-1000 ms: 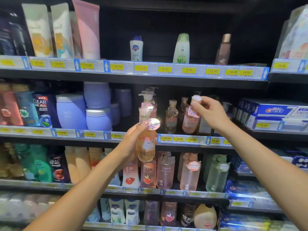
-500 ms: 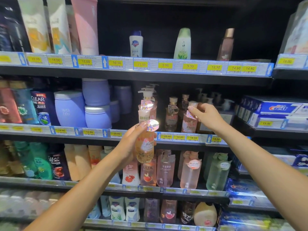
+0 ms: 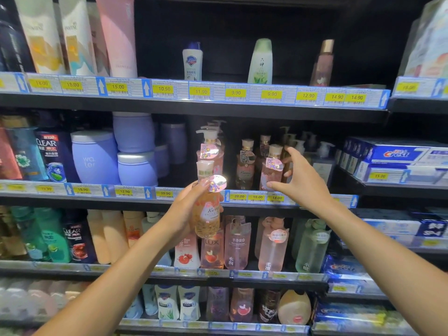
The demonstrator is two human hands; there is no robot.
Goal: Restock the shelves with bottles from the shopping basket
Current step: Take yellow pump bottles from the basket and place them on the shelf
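Observation:
My left hand (image 3: 186, 209) grips an amber bottle (image 3: 207, 214) with a cream cap and a shiny tag, held upright in front of the middle shelf's edge (image 3: 169, 194). A pink bottle (image 3: 271, 168) with a cream cap and a shiny tag stands on the middle shelf beside similar bottles (image 3: 245, 166). My right hand (image 3: 298, 180) hovers open just right of it, fingers spread, the thumb near its base. I cannot tell whether the thumb touches the bottle. The shopping basket is out of view.
Pump bottles (image 3: 209, 149) stand behind the amber bottle. Purple jars (image 3: 97, 158) fill the shelf to the left, toothpaste boxes (image 3: 392, 156) the right. The top shelf (image 3: 242, 93) holds three spaced bottles. Lower shelves are packed with bottles (image 3: 237, 243).
My right hand set the pink bottle down on the middle shelf, let go and opened beside it. My left hand kept the amber bottle almost still.

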